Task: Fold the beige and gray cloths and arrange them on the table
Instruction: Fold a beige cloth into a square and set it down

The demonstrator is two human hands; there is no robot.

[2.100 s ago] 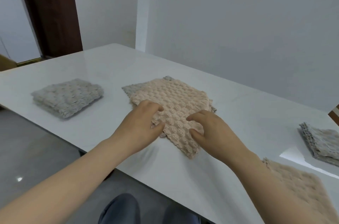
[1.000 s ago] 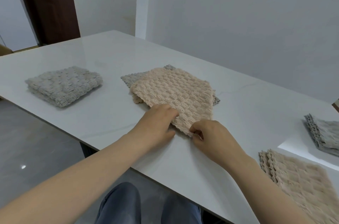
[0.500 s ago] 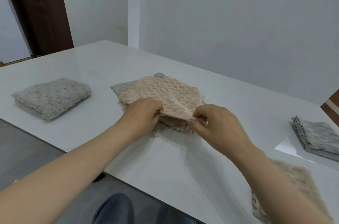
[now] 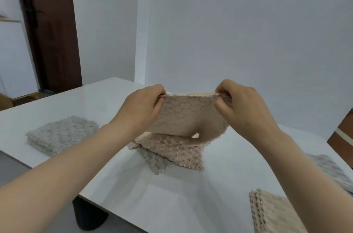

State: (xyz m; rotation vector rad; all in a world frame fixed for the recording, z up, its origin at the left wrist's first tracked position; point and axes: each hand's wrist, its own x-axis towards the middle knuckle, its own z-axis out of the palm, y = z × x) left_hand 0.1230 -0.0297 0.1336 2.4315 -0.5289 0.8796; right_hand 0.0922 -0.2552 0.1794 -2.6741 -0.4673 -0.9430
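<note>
A beige textured cloth is raised over the middle of the white table. My left hand pinches its upper left corner and my right hand pinches its upper right corner, so the near half hangs between them. Its far half still lies on the table. A gray cloth lies flat beneath it, with one corner showing.
A folded gray cloth sits at the table's left. A beige cloth stack lies at the near right edge, and a gray cloth behind my right forearm. A dark door stands at back left.
Both hands took the near edge of the beige cloth by its corners and lifted it well above the table. The view tilted upward.
</note>
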